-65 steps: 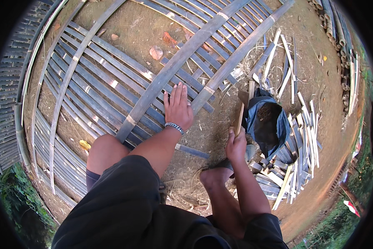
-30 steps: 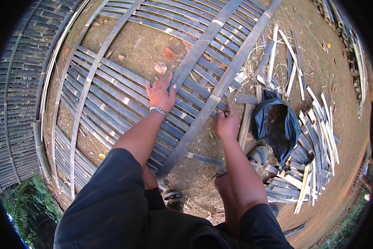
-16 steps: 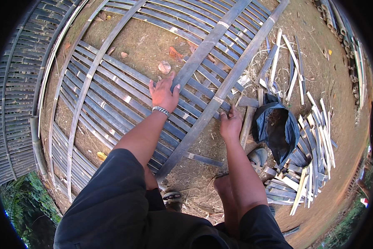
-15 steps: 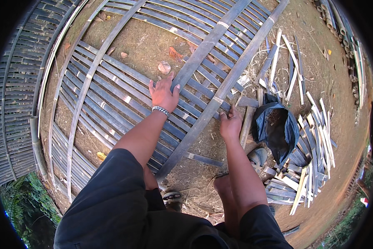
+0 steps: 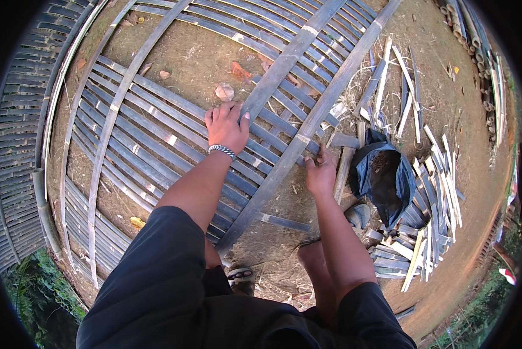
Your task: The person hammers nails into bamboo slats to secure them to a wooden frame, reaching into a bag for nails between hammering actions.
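Observation:
A panel of dark, split bamboo slats (image 5: 162,116) lies on the ground, its slats woven through long crosspieces. My left hand (image 5: 227,125), with a chain bracelet at the wrist, lies palm down on the slats beside a wide crosspiece (image 5: 278,72). Its fingers stretch over the slat at the edge of a gap in the panel, thumb against the crosspiece. Just outside the panel's right-hand crosspiece (image 5: 331,102), my right hand (image 5: 321,174) pinches the protruding end of a bamboo slat (image 5: 308,146). The fingertips partly hide that end.
An axe-like tool (image 5: 343,166) with a wooden handle lies right of my right hand. Beside it stands an open dark bag (image 5: 389,186), with a pile of bamboo strips (image 5: 426,221) next to it. Another slatted panel (image 5: 17,128) is at the far left, and bamboo poles (image 5: 470,29) lie upper right.
My left hand's fingers have shifted and now lie more forward over the slat. The right hand keeps its pinch at the slat end. The whole view has shifted slightly.

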Demonstrator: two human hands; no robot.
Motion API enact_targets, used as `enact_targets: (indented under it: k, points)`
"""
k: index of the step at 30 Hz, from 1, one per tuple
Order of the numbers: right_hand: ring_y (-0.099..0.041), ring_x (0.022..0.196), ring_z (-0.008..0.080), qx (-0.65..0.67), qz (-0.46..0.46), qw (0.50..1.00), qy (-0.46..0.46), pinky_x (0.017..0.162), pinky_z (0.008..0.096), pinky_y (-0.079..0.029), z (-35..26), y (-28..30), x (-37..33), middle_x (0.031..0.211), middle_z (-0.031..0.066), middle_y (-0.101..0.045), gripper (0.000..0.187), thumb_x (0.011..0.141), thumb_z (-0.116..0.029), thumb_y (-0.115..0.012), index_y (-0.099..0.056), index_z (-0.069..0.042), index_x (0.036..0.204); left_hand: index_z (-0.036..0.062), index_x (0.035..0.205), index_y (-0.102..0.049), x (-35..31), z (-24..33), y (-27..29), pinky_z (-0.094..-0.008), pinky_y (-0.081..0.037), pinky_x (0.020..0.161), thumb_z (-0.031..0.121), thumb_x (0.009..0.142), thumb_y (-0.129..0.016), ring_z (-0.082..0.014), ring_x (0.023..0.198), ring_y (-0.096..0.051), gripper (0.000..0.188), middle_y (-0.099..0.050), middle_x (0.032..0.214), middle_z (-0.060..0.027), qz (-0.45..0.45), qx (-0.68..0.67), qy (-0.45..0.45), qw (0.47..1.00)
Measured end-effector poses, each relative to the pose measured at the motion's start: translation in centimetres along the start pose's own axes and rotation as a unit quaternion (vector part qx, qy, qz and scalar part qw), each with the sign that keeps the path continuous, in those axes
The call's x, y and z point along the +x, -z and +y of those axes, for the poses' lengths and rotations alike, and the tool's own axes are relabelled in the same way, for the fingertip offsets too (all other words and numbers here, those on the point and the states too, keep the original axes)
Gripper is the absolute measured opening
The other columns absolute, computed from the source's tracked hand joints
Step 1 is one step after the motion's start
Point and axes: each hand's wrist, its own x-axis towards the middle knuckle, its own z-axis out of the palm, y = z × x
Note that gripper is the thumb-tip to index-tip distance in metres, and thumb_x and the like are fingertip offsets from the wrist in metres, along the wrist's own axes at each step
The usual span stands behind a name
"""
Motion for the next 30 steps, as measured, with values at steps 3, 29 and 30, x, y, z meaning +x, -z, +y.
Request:
enact_targets:
  k: [3,29,30]
  points:
    - [-0.066,0.107,0.0306,0.007,0.008,1.0,0.005,0.1,0.0389,-0.051,0.5,-0.3,0.2,0.129,0.0205,-0.062,0.067,0.087,-0.016,-0.077,-0.054,0.004,0.147,0.0114,0.134,-0.067,0.0,0.3,0.0,-0.0493,-0.028,0.117,0.032,0.098,-0.06,-0.0273,0.122,-0.054,0.042,-0.062,0.127,-0.0071,0.016,0.008,-0.008,1.0]
    - [-0.065,0.097,0.0344,-0.106,-0.234,0.91,0.324,0.087,0.0429,-0.053,2.1,15.7,-5.3,0.105,0.0114,-0.067,0.039,0.085,-0.012,-0.077,-0.068,-0.009,0.123,0.0089,0.131,-0.065,0.3,0.1,-0.9,-0.0535,-0.034,0.112,0.031,0.097,-0.06,-0.0358,0.121,-0.054,0.041,-0.061,0.13,-0.0126,0.011,0.039,-0.015,0.999]
    - [-0.065,0.096,0.0345,-0.108,-0.208,0.921,0.312,0.086,0.0434,-0.054,2.9,17.2,-5.5,0.103,0.0112,-0.067,0.035,0.085,-0.011,-0.077,-0.068,-0.009,0.119,0.0088,0.131,-0.065,0.5,0.2,-1.0,-0.0532,-0.034,0.112,0.031,0.097,-0.059,-0.0358,0.121,-0.054,0.041,-0.061,0.131,-0.0128,0.008,0.035,-0.019,0.999]
